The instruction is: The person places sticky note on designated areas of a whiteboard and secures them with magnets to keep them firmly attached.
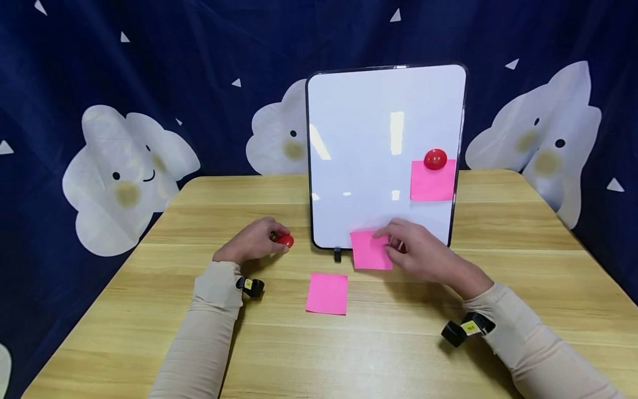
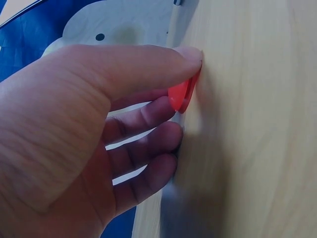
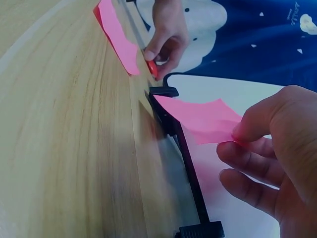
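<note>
Two pinches at once!

Right hand (image 1: pixel 418 252) nips a pink sticky note (image 1: pixel 368 254) between thumb and fingers, one edge hidden, the sheet bowed before the whiteboard (image 1: pixel 364 138)! Left hand (image 1: pixel 254 241) pinches a glossy red magnet (image 1: pixel 286 241) low at the surface (image 1: pixel 134 310), thumb covering part. Count three notes, two magnets: a second note (image 1: pixel 327 295) lies flat, a third note (image 1: pixel 431 187) hangs under the other magnet (image 1: pixel 436 159).

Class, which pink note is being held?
The note pinched by the right hand; another note is under a magnet on the whiteboard, the third note lies on the table.
</note>
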{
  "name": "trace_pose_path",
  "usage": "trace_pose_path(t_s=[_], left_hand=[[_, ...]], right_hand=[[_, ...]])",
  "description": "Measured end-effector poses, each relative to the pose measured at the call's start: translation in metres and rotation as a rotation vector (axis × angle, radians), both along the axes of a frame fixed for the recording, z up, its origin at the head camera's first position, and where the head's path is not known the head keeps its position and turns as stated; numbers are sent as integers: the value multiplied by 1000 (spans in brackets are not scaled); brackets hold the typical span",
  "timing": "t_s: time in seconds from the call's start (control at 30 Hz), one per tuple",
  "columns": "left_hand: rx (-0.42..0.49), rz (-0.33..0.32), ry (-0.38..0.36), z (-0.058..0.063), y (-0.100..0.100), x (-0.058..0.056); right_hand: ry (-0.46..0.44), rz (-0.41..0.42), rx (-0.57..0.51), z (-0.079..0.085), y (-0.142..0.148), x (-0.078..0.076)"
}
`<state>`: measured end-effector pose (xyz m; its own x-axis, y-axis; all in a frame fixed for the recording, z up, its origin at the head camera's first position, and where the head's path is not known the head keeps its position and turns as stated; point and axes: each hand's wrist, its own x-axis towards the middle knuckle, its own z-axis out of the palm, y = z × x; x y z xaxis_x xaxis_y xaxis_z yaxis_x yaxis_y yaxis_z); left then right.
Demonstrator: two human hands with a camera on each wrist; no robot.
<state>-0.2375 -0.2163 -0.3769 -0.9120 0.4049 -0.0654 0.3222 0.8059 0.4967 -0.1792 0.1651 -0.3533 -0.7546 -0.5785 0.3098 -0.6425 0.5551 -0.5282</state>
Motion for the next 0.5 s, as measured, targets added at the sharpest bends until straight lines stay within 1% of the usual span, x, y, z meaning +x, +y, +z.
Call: trace_pose_path(t_s=[0.17,0.4,0.5], left_hand=[[-9,16,-8,-1,1,-1],[-10,23,-8,-2,1,-1],[-4,22,-7,-1,0,-1]], right_hand=[[22,-25,-22,0,1,-1],[154,-82,-123,-1,1,-1],[181,-96,-150,0,1,-1]])
